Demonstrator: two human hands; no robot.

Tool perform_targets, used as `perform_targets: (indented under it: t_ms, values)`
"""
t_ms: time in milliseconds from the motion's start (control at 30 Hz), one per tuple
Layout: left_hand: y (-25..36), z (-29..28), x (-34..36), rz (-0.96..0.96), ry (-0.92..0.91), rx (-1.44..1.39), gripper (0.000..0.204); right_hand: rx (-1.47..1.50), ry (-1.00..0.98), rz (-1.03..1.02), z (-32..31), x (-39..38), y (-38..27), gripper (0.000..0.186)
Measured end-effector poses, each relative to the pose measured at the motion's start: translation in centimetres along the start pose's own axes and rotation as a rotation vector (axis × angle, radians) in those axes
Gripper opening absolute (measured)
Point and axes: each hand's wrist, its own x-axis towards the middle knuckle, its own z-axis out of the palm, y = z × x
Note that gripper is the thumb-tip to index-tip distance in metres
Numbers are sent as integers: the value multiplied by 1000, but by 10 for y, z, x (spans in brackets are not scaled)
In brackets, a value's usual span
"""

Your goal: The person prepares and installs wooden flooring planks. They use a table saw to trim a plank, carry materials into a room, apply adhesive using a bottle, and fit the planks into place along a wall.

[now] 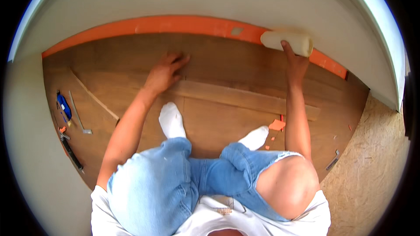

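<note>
My right hand (295,63) grips a thick cream-coloured roll (282,40), its thumb lying over the near side. The roll rests against the foot of the far wall, across the orange strip (175,24) that runs along the wall's base. My left hand (166,73) reaches over the brown wood floor (218,59) with its fingers spread and slightly blurred, and nothing shows in it. Between my hands and feet, a long wooden board (232,96) lies across the floor.
To the left lie a thin wood strip (94,95), a metal square (78,113), a blue-handled tool (64,106) and a black caulking gun (71,152). Orange scraps (277,125) lie near my right foot. A small metal tool (333,159) sits beside the chipboard floor (356,170).
</note>
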Motion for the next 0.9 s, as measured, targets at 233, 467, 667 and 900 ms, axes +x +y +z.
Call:
perform_targets:
  t_ms: [233, 467, 667, 900]
  values:
    - [-20, 5, -4, -24, -30, -92, 64, 524, -19, 331, -8, -21, -16, 60]
    - [-23, -27, 4, -269, -195, -838, 48, 825, -101, 373, -17, -52, -36, 60]
    - [-7, -25, 4, -362, -38, -915, 41, 774, -127, 256, -17, -75, -50, 50]
    - [8, -19, 0, -233, 42, -727, 40, 663, -368, 76, 9, -102, -76, 51]
